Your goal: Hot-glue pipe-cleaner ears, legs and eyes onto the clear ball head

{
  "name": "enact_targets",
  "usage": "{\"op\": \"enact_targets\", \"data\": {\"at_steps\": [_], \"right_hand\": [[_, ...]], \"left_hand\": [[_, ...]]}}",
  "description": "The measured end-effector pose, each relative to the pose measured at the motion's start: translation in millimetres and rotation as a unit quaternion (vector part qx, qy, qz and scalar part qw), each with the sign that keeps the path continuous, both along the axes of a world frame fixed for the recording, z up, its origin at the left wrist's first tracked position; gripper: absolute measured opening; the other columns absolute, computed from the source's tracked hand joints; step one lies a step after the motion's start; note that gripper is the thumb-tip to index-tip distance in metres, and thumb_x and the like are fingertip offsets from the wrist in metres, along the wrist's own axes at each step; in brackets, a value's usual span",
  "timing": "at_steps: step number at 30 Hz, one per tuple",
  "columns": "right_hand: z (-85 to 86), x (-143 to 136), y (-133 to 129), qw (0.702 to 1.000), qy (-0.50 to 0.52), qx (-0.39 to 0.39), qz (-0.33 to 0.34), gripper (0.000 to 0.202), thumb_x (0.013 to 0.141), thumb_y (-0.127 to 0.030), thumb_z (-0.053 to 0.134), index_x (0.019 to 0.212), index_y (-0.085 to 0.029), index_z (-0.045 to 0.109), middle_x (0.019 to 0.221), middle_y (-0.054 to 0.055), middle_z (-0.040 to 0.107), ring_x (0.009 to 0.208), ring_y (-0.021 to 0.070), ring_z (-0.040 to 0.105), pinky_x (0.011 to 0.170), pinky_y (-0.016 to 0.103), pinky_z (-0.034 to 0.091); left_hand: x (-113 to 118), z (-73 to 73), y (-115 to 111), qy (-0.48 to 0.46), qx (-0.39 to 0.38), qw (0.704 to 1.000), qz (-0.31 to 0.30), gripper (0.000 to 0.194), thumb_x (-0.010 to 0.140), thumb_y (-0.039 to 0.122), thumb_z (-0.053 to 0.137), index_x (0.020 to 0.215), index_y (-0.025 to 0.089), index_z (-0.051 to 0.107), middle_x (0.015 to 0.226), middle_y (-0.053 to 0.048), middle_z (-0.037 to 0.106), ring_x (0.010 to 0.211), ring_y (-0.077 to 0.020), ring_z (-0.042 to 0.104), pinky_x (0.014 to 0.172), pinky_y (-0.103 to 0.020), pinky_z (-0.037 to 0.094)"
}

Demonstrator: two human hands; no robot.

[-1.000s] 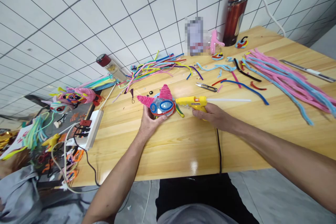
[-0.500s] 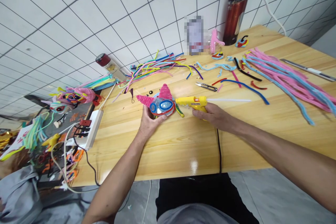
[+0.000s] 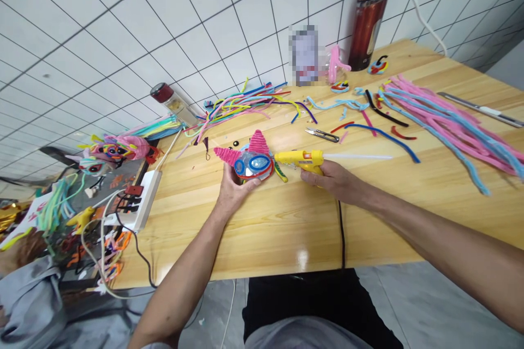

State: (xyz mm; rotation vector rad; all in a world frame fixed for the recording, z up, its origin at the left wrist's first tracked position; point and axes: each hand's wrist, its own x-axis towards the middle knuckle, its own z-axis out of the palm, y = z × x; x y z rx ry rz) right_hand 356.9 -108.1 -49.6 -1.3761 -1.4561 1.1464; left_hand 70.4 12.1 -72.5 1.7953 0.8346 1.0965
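My left hand (image 3: pixel 236 188) holds a clear plastic craft piece (image 3: pixel 254 166) from below and the left. Blue rings and a red line of pipe cleaner mark its front, and two pink pointed ears (image 3: pixel 258 143) rise from it. A yellow-green strip (image 3: pixel 280 172) sticks out at its right side. My right hand (image 3: pixel 327 177) is wrapped round the grip of a yellow glue gun (image 3: pixel 301 157). The gun's nozzle points left at the right edge of the craft piece; contact cannot be made out. A clear glue stick (image 3: pixel 360 157) juts from the gun's back.
Small scissors (image 3: pixel 322 134) lie behind the gun. Pipe cleaners (image 3: pixel 434 114) spread at the right, more (image 3: pixel 245 101) by the wall. A red flask (image 3: pixel 370 19) and a jar (image 3: pixel 176 103) stand at the back. A power strip (image 3: pixel 143 202) and a person's sleeve (image 3: pixel 28 294) are left.
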Motion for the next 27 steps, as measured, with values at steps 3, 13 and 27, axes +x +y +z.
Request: {"op": "enact_targets", "data": {"at_steps": [3,13,27], "right_hand": [[0.2,-0.7,0.0,1.0,0.003,0.0,0.0,0.048,0.091,-0.07,0.062,0.088,-0.022,0.064,0.068,-0.004,0.046,0.066,0.0163,0.043,0.064,0.031,0.033],[2.3,-4.6,0.4,0.998,0.061,0.011,0.0,0.047,0.091,-0.068,0.065,0.088,-0.022,0.068,0.079,0.001,0.061,0.079,0.0216,0.056,0.073,0.034,0.044],[3.2,-3.8,0.3,0.999,0.041,0.03,0.003,0.044,0.094,-0.065,0.064,0.09,-0.021,0.068,0.077,0.0,0.057,0.076,0.0195,0.052,0.074,0.034,0.043]], "left_hand": [[0.4,0.7,0.2,0.001,0.001,1.0,0.003,0.094,0.068,0.061,0.097,0.14,0.021,0.052,0.143,-0.016,0.067,0.133,-0.0327,0.068,0.114,-0.047,0.056],[-1.1,1.1,-0.8,0.003,-0.008,1.0,0.002,0.093,0.069,0.058,0.098,0.14,0.021,0.053,0.143,-0.015,0.067,0.133,-0.0323,0.068,0.115,-0.047,0.055],[-0.4,1.9,-0.2,0.0,-0.001,1.0,0.007,0.093,0.067,0.06,0.098,0.138,0.021,0.053,0.142,-0.016,0.068,0.131,-0.0323,0.069,0.112,-0.046,0.057]]}}
